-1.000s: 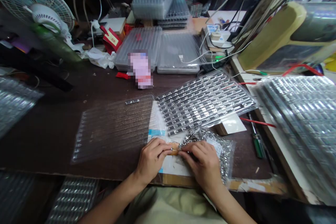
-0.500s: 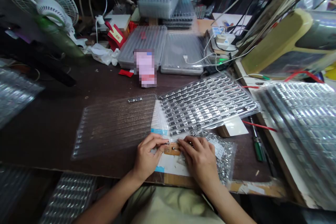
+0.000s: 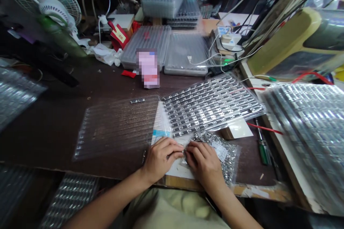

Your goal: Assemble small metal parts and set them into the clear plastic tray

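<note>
My left hand (image 3: pixel 162 157) is closed in a pinch over the white paper (image 3: pixel 178 169). Its fingertips almost meet those of my right hand (image 3: pixel 205 161), which is also closed, fingers bent down. Something tiny and shiny shows between the fingertips, too small to name. Under my right hand's outer side lies a clear bag of small metal parts (image 3: pixel 231 167). Just beyond the hands is a clear tray filled with rows of connectors (image 3: pixel 212 105). To the left lies a ribbed clear tray (image 3: pixel 115 128), with a short row of connectors (image 3: pixel 137 101) at its far edge.
A phone (image 3: pixel 148 69) leans on stacked clear trays (image 3: pixel 145 44). On the right are a green-handled screwdriver (image 3: pixel 263 152) and a pile of filled trays (image 3: pixel 309 125). A fan (image 3: pixel 51 3) and a green bottle (image 3: pixel 59 35) stand at the back left.
My left hand has moved right, close to my right hand, and covers the small tan block that showed between them. My right hand has shifted only slightly.
</note>
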The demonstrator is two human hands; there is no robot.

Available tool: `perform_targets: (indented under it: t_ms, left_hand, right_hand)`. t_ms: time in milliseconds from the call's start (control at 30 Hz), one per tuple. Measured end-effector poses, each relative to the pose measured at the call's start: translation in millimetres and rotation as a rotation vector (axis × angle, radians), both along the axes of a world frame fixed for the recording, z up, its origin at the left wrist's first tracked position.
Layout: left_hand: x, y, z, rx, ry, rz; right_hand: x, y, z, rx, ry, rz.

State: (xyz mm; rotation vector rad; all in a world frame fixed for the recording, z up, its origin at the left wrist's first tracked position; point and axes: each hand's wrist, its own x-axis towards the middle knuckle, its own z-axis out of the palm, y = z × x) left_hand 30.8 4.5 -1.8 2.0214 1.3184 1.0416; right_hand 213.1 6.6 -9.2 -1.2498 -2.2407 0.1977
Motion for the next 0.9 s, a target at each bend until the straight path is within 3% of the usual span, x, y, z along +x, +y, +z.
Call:
perform_targets:
  t_ms: [200, 633, 733, 900]
  left_hand:
    - [4.7, -1.4, -8.4, -0.006, 0.044, -0.032]
    - [5.5, -2.0, -8.3, -0.016, -0.021, -0.052]
    - [-11.7, 20.8, 2.2, 0.029, -0.033, 0.073]
    - [-69.8, 107.0, 14.2, 0.061, 0.160, 0.407]
  right_hand:
    - [3.2, -1.4, -1.8, -0.090, 0.219, -0.065]
    - [5.1, 0.4, 2.5, -0.114, 0.240, -0.046]
    - [5.8, 0.7, 4.5, -0.094, 0.277, -0.048]
    - [5.0, 1.0, 12.5, -0.078, 0.274, -0.007]
